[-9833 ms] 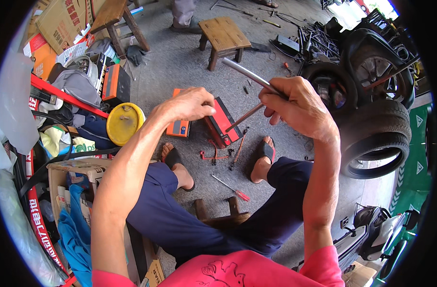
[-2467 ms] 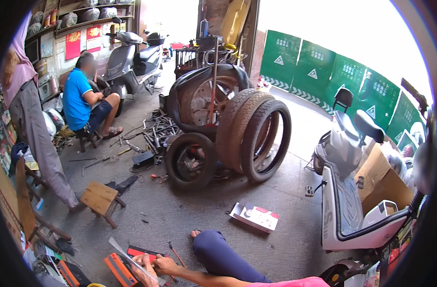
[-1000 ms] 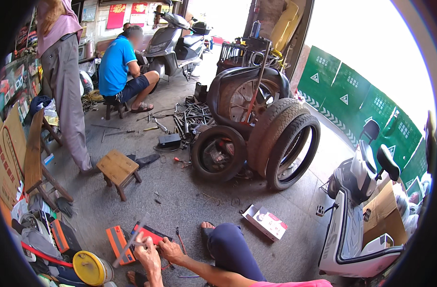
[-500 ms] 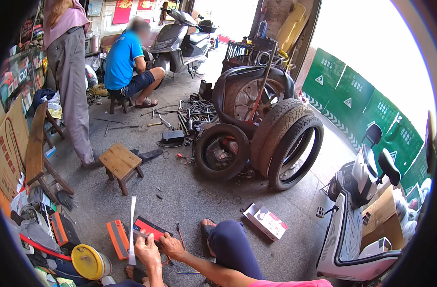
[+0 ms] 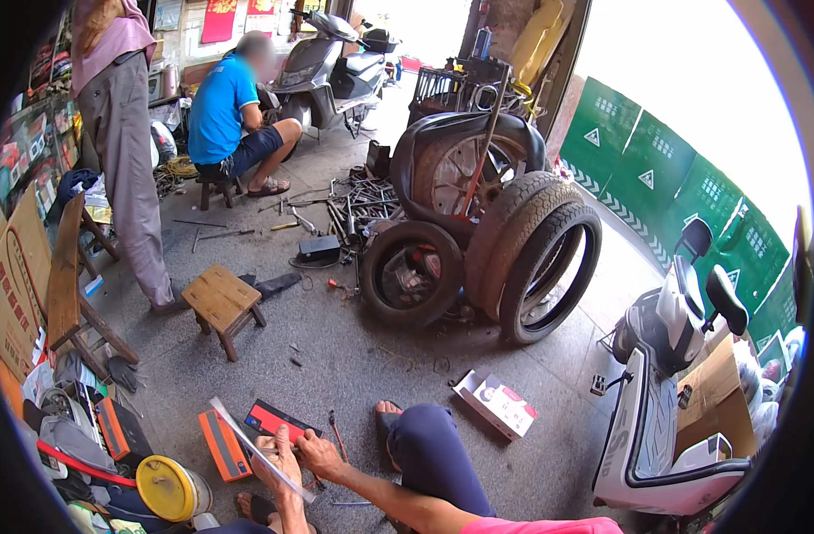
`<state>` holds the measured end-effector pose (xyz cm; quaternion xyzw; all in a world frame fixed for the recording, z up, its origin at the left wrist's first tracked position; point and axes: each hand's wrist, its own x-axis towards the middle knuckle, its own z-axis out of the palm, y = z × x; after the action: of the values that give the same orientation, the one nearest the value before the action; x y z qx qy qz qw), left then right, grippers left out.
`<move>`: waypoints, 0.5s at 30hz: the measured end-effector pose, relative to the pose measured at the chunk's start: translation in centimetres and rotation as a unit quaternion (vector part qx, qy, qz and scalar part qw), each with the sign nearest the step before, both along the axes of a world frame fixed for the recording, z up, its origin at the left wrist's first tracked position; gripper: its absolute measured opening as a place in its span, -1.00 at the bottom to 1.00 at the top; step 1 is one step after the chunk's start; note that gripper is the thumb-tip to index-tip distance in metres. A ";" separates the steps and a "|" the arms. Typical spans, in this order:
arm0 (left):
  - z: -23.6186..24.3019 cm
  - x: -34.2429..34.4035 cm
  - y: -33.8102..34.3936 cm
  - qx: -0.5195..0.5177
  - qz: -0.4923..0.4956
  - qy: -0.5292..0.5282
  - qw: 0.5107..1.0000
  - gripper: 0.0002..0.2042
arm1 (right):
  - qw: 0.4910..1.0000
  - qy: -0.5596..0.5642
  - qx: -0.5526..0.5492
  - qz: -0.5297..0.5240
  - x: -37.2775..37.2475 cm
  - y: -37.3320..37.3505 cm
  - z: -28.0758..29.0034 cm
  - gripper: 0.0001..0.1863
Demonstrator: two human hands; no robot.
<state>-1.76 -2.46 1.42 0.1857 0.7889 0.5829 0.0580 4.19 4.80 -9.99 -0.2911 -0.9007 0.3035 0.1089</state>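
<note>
Low in front of me, my left hand (image 5: pixel 280 461) is closed round a long, thin white strip (image 5: pixel 236 427), which slants from upper left to lower right. Close against it, my right hand (image 5: pixel 319 454) is closed in a pinch; a small dark piece shows between the two hands, too small to name. Just beyond them on the floor lies a red and black box (image 5: pixel 271 416). An orange and black box (image 5: pixel 224 445) is left of my left hand, partly behind the strip.
A wooden stool (image 5: pixel 222 303) stands ahead, beyond it a person in blue (image 5: pixel 224 111) crouches by a scooter (image 5: pixel 322 76). Another person (image 5: pixel 126 160) stands left. Tires (image 5: pixel 549 267) and scattered tools lie ahead. A white box (image 5: pixel 494 403) and white scooter (image 5: pixel 656 427) are right; a yellow-lidded bucket (image 5: pixel 166 489) left.
The white strip has turned from nearly upright to a slant, its top swinging left and its lower end right. My hands stay close together. The view has shifted slightly.
</note>
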 end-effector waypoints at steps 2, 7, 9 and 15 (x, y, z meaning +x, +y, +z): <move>0.8 0.3 0.3 -0.036 -0.002 0.022 0.999 -0.42 | 1.000 0.003 0.005 -0.002 0.6 0.4 -1.0 -0.74; 0.5 0.1 -0.1 -0.041 0.028 -0.076 0.996 -0.37 | 0.999 0.014 0.028 0.021 0.9 1.0 -3.1 -0.66; 0.6 0.1 -0.1 -0.034 0.041 -0.115 0.992 -0.34 | 0.998 0.036 0.040 0.015 1.0 0.8 -3.2 -0.75; 4.6 -0.2 -0.6 0.020 0.054 -0.138 0.989 -0.40 | 0.996 0.062 0.051 -0.027 0.0 1.5 -0.6 -0.75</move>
<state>-1.99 -3.05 6.07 0.0623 0.7704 0.6208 0.1311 4.16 6.33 -10.55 -0.2901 -0.8982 0.2717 0.1876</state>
